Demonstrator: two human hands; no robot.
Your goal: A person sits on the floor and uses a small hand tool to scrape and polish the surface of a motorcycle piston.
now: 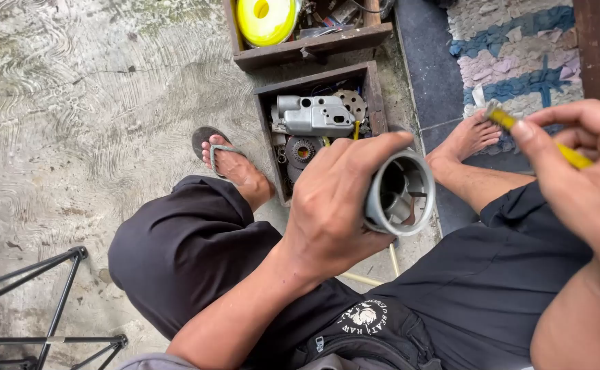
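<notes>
The left hand (331, 209) is wrapped tight around a gray metal cylinder (399, 194), held up over the person's lap. The right hand (581, 171) pinches a yellow-handled tool (560, 147). If the left hand loosens, the heavy cylinder could drop on the bare foot (468, 137) or into the wooden box of parts (375, 103) below.

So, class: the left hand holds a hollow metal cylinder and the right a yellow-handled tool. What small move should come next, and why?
Probably bring the yellow-handled tool in the right hand toward the cylinder: the left hand turns its open end up, and the tool is apart from it.
</notes>
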